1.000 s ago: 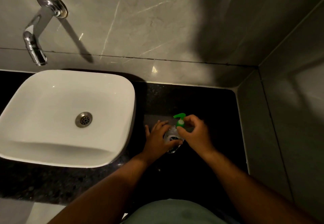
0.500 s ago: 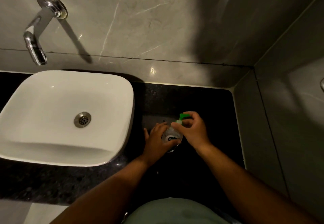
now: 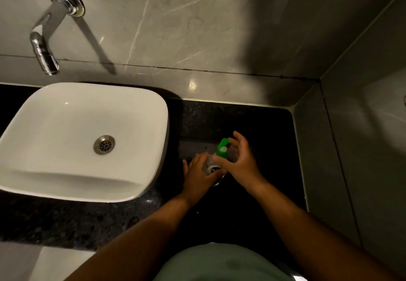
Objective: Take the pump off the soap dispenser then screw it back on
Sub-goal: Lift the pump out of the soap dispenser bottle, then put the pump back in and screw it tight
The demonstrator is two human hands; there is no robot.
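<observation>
Grey-green shirt (image 3: 222, 263) at bottom edge. Left hand (image 3: 201, 176) wrapped round clear soap dispenser (image 3: 212, 168), fingers curled onto bottle body, bottle upright on black counter (image 3: 259, 131) right of basin. Right hand (image 3: 240, 161) cupped beside green pump (image 3: 222, 146), fingers loosely spread, thumb at neck. White basin (image 3: 66, 140) left. Chrome tap (image 3: 44, 45) on wall behind.
</observation>
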